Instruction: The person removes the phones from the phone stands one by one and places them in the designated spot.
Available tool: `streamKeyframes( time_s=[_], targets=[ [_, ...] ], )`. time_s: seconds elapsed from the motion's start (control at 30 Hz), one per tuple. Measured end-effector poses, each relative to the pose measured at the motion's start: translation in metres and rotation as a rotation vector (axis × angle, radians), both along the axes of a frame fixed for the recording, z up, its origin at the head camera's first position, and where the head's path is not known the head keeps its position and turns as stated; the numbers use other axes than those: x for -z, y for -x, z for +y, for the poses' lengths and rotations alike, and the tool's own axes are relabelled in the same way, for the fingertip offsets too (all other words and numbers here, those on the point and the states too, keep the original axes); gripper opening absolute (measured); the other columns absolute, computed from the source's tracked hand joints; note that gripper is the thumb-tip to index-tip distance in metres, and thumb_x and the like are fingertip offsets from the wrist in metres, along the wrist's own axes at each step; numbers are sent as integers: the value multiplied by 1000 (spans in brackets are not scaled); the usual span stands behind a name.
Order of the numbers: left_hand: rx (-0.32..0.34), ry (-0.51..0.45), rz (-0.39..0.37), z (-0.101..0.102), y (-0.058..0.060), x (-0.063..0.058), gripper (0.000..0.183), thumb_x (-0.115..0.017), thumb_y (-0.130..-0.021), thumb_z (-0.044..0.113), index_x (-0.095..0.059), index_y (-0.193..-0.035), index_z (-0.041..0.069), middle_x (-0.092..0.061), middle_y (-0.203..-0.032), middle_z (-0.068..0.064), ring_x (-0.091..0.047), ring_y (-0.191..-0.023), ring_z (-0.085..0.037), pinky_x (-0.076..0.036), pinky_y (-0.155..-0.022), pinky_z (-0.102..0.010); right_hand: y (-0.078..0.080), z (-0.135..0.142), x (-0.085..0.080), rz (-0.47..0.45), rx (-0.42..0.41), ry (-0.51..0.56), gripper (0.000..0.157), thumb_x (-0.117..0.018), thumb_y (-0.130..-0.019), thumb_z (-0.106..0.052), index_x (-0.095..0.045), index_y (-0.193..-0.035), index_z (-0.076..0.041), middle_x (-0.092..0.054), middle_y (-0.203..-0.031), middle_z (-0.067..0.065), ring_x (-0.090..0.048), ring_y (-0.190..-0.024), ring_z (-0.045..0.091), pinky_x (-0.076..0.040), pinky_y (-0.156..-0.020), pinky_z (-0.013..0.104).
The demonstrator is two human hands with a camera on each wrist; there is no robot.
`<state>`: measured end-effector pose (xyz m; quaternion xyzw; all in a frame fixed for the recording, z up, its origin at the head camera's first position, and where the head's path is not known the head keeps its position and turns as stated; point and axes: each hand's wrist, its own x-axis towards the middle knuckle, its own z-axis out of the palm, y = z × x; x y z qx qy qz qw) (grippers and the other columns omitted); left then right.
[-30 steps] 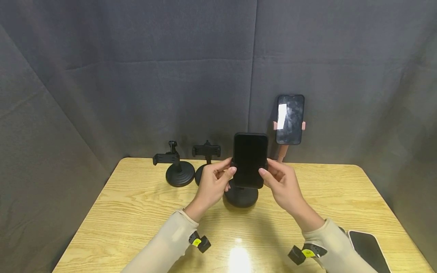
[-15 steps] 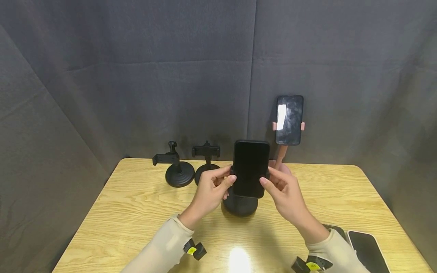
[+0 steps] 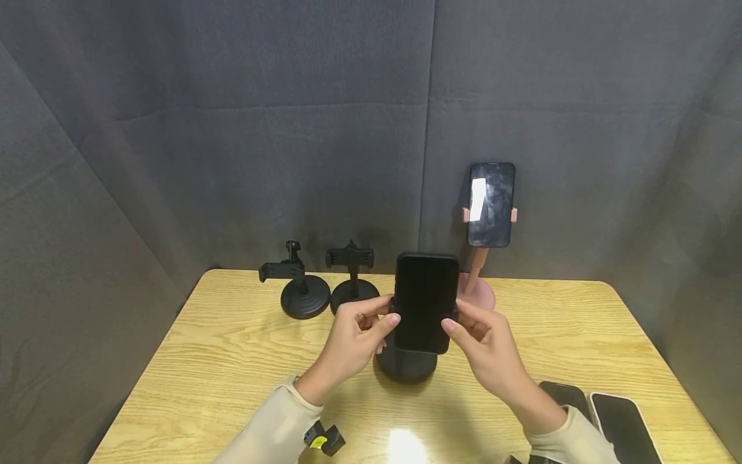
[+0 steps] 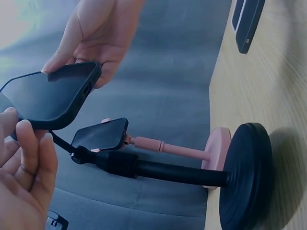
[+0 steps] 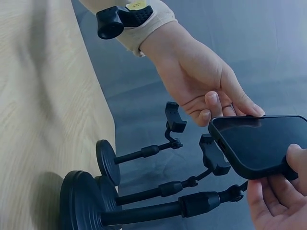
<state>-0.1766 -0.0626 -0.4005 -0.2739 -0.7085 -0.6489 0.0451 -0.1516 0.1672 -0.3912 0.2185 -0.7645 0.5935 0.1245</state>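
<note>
Phone (image 3: 426,303), at head of black stand (image 3: 406,370); opposite edges pinched by left hand (image 3: 352,336) and right hand (image 3: 489,345); apparently mid-fitting; likely next: checking grip, even release.

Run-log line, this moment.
left hand: pinches held phone; right hand: pinches same phone; nearest black stand: rises behind it; pink stand: clamps second phone

Four phones: one held phone (image 3: 427,303) at centre, one mounted phone (image 3: 491,205) right of centre, one dark phone (image 3: 563,392) and one white-edged phone (image 3: 623,426) at lower right. Four stands: one pink stand (image 3: 480,298) right of centre and three black, the left stand (image 3: 304,298), middle stand (image 3: 355,293) and front stand (image 3: 407,368), left of centre to centre. Two hands, left hand (image 3: 352,335) and right hand (image 3: 488,345), are mid-frame. One table (image 3: 220,367) and two wrist cameras (image 3: 333,441) sit lower.
</note>
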Motion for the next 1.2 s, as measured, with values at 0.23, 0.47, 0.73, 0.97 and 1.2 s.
streamKeyframes(
  time_s=[0.23, 0.47, 0.73, 0.97, 1.2],
  targets=[
    [14, 17, -7, -4, -6, 2, 34, -67, -97, 8, -66, -128, -6, -74, -92, -24, -52, -48, -5, -52, -48, -24, -9, 0, 0, -13, -5, -6, 31, -62, -96, 6, -61, -124, 19, -71, -104, -24, -64, -87, -5, -54, -75, 15],
    [32, 17, -29, -6, -12, 5, 34, -67, -95, 3, -64, -125, -13, -74, -95, -29, -54, -48, -9, -52, -48, -24, -15, 2, 4, 13, -17, -24, 31, -62, -95, 7, -61, -124, 18, -71, -106, -24, -63, -87, -5, -55, -75, 16],
    [65, -3, -17, -9, -19, 9, 28, -69, -94, 2, -69, -119, -10, -75, -95, -29, -53, -48, -5, -51, -45, -24, -19, 4, 8, 1, -139, 40, 36, -58, -96, 9, -58, -132, 13, -71, -122, -17, -69, -108, 1, -56, -89, 17],
    [87, -1, -9, -11, -24, 12, 28, -70, -93, 2, -69, -119, -10, -75, -94, -29, -52, -50, 2, -50, -43, -26, -23, 6, 14, 26, -201, 50, 37, -56, -96, 12, -59, -133, 11, -70, -126, -14, -69, -111, 3, -56, -92, 18],
    [86, 26, -27, -11, -27, 15, 29, -70, -92, 1, -68, -119, -11, -75, -95, -28, -53, -49, -4, -52, -45, -25, -25, 7, 22, 41, -252, 91, 40, -55, -96, 14, -59, -135, 8, -70, -128, -10, -69, -112, 5, -56, -93, 19]
  ],
)
